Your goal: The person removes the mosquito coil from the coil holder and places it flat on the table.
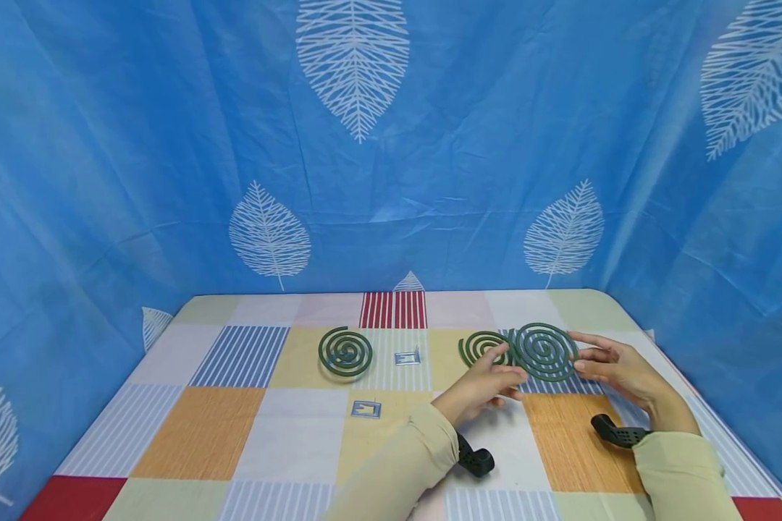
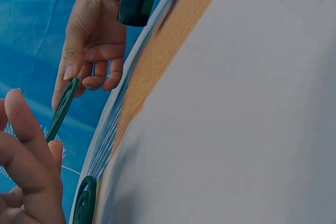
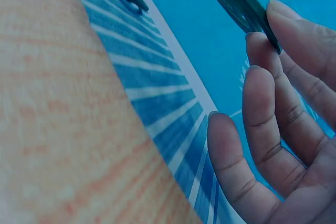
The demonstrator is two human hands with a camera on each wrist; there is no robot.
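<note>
Head view: right hand [image 1: 619,373] pinches coil [image 1: 543,350] above table [image 1: 293,427], far right.
Left hand [image 1: 481,386] loosely spread by its left edge, contact unclear, partly blocking second coil [image 1: 484,349]; third coil [image 1: 345,353], two clips [image 1: 366,409] left.

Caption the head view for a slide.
The right hand holds a green coil above a patchwork tablecloth, the left hand close by.
</note>
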